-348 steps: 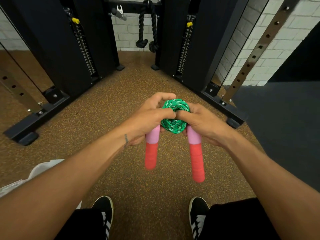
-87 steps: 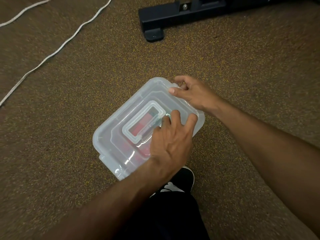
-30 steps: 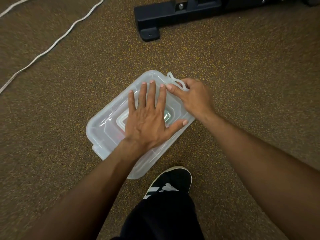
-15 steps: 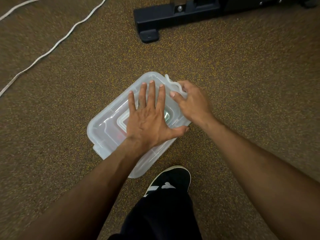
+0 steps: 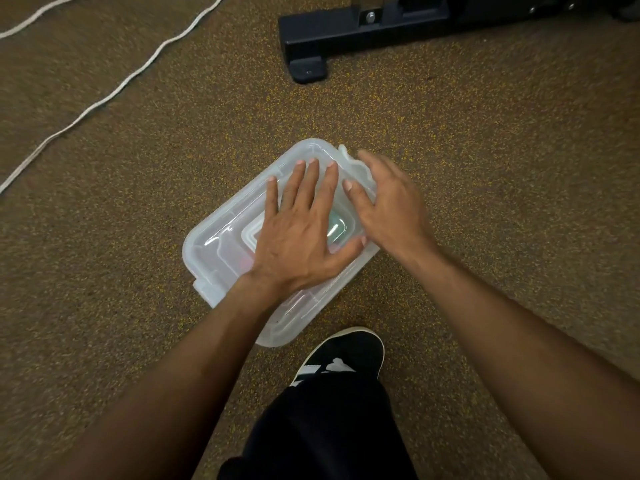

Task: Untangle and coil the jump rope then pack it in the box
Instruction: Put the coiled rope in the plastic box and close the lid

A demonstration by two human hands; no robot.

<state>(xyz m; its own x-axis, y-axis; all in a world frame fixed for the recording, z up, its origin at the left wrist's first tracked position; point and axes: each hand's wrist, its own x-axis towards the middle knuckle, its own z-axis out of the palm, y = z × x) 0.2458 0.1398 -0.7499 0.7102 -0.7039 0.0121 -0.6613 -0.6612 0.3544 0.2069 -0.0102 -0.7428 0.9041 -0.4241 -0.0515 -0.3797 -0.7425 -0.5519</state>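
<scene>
A translucent plastic box (image 5: 214, 247) lies on the speckled brown floor with its lid on. Through the lid, a green patch of the coiled jump rope (image 5: 337, 225) shows faintly, with a hint of red near my left wrist. My left hand (image 5: 301, 233) lies flat on the lid, fingers spread, holding nothing. My right hand (image 5: 388, 202) rests over the box's far right end, beside the raised clip (image 5: 346, 155). It is blurred, with fingers apart.
A black machine foot (image 5: 308, 46) stands beyond the box at the top. A white cord (image 5: 114, 93) runs diagonally across the floor at the upper left. My black shoe (image 5: 343, 355) is just below the box, near its front corner.
Over the last second my left hand stayed flat on the lid. My right hand let go of the clip at the far end and shifted over that end, fingers spread.
</scene>
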